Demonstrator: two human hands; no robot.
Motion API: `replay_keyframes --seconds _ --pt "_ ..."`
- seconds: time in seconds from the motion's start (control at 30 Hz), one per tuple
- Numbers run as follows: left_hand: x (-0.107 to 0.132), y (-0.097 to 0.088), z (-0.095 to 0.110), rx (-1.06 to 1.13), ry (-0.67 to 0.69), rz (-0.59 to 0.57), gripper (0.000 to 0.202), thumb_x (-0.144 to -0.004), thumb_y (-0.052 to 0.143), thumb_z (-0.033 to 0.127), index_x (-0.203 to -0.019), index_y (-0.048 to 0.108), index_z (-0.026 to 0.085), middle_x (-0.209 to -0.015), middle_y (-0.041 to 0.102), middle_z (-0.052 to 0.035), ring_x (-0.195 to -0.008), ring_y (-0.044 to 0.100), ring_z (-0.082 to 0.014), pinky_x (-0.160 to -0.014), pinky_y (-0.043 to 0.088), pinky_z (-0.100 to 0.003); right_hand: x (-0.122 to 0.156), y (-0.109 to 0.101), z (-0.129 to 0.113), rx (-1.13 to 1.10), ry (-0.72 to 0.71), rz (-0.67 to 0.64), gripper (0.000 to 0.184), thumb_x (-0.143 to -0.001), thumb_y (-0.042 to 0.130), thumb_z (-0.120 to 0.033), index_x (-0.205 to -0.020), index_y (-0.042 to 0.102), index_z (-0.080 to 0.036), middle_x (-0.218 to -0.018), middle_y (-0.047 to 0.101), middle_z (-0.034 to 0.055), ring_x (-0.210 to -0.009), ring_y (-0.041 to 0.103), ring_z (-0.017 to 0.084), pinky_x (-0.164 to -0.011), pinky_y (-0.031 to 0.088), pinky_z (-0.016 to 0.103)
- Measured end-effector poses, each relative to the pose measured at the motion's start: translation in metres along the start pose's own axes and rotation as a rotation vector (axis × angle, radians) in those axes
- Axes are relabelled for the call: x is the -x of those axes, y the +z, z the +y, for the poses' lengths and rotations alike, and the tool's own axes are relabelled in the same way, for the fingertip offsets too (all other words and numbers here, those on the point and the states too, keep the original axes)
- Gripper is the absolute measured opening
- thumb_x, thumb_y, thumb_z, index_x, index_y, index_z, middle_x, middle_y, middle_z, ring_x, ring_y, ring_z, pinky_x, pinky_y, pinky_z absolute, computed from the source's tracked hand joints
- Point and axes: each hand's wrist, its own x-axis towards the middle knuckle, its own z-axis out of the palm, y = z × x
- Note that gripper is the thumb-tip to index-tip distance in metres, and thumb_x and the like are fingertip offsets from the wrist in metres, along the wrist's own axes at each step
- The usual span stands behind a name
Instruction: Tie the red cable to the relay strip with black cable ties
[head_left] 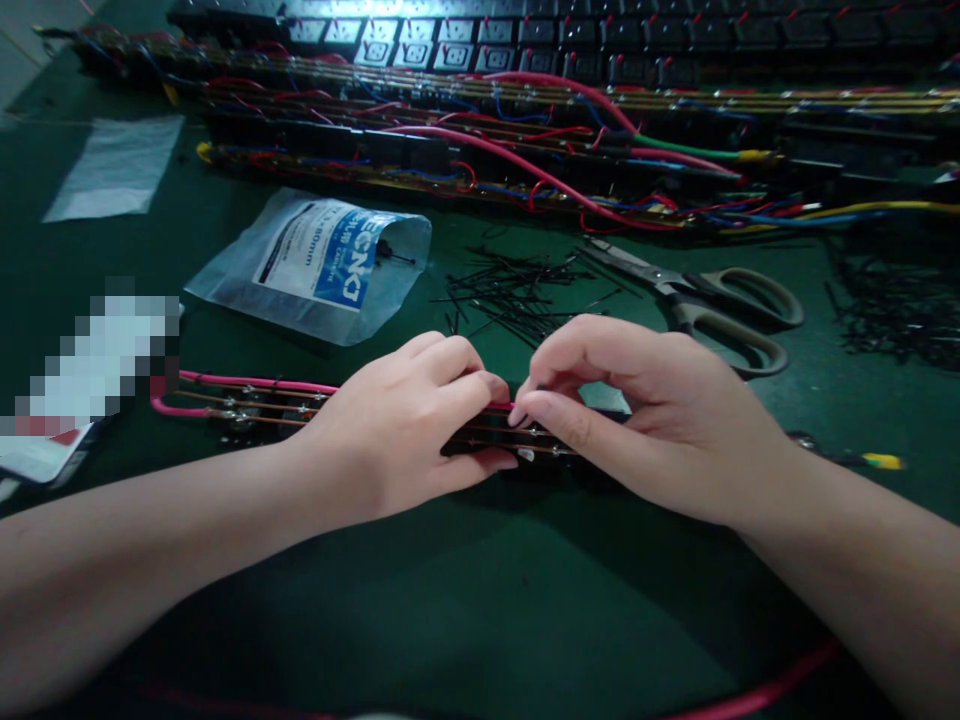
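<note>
A long black socket strip [259, 412] with brass rails and a pink wire lies across the green table in front of me. My left hand [409, 420] is closed round the strip's middle, fingers over the top and thumb underneath. My right hand [645, 415] meets it from the right, thumb and forefinger pinched together on the pink wire and rails at about the strip's centre. What the pinch holds is too small to make out. The strip's right part is hidden under my right hand.
Scissors [712, 305] lie behind my right hand, next to a scatter of thin black cable ties [517, 290]. A clear bag with a blue label [319, 262] sits behind my left hand. Several wired socket strips [525, 140] are stacked along the back. A pixelated object [90, 370] lies at left.
</note>
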Motion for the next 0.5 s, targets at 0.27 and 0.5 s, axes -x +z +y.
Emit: replay_keyframes --seconds 0.27,0.5 --pt "0.0010 0.0007 -0.0002 0.018 -0.001 0.002 0.028 -0.090 0.063 0.037 -0.107 0.064 0.015 -0.098 0.061 -0.0071 -0.090 0.056 -0.0224 -0.074 0.048 -0.035 -0.0015 0.0006 -0.0017 0.023 -0.073 -0.066 0.005 -0.091 0.061 -0.021 -0.087 0.060 -0.017 -0.074 0.062 -0.0035 -0.062 0.055 0.008 -0.056 0.040 0.021" --pt "0.0000 -0.0002 0.0003 0.006 -0.001 0.004 0.023 -0.090 0.062 0.033 -0.105 0.063 0.016 -0.095 0.060 -0.0064 -0.089 0.054 -0.0215 -0.072 0.046 -0.034 -0.0028 0.0012 -0.0020 0.044 -0.104 -0.122 0.008 -0.092 0.059 -0.020 -0.086 0.061 -0.016 -0.073 0.062 -0.0021 -0.063 0.054 0.009 -0.058 0.039 0.023"
